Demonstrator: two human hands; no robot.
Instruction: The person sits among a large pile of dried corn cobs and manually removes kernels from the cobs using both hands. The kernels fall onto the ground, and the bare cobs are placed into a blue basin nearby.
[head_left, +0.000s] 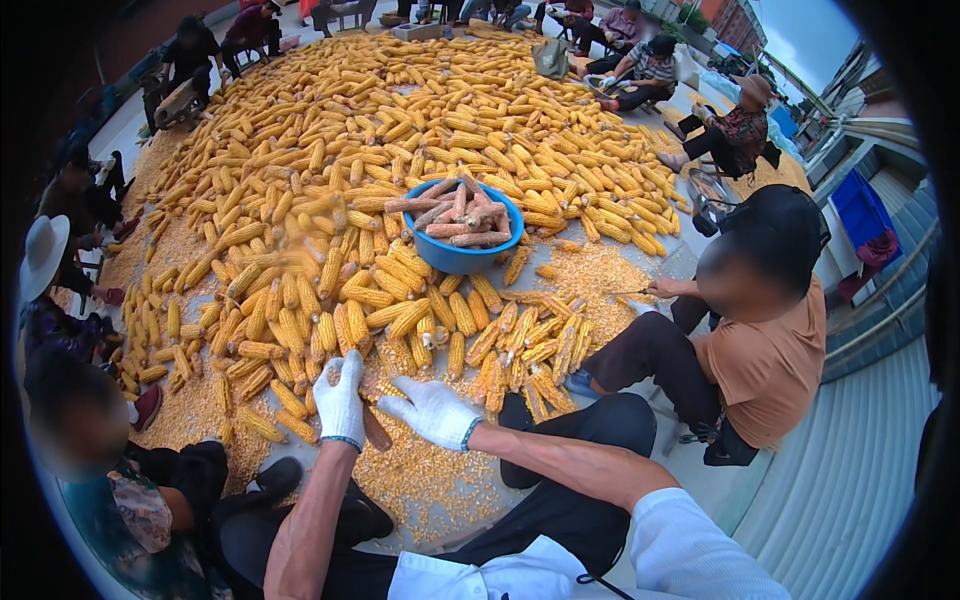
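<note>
In front of me, both my hands wear white knitted gloves with blue-edged cuffs. My left hand (pixel 341 405) is closed, fingers pointing away from me, beside a reddish-brown piece (pixel 377 430) that looks like a stripped cob. My right hand (pixel 434 412) reaches in from the right, fingers bent against a corn cob (pixel 380 388) with yellow kernels on it. Whether the brown piece is part of this same cob is hidden by the gloves. Loose kernels (pixel 425 480) cover the ground below my hands, between my legs.
A large heap of yellow corn ears (pixel 330 180) spreads ahead. On its near side stands a blue basin (pixel 462 258) full of stripped cobs (pixel 460 212). Partly shelled ears (pixel 535 350) lie to the right. A person (pixel 765 350) holding a thin tool sits close right; another (pixel 120 490) sits close left.
</note>
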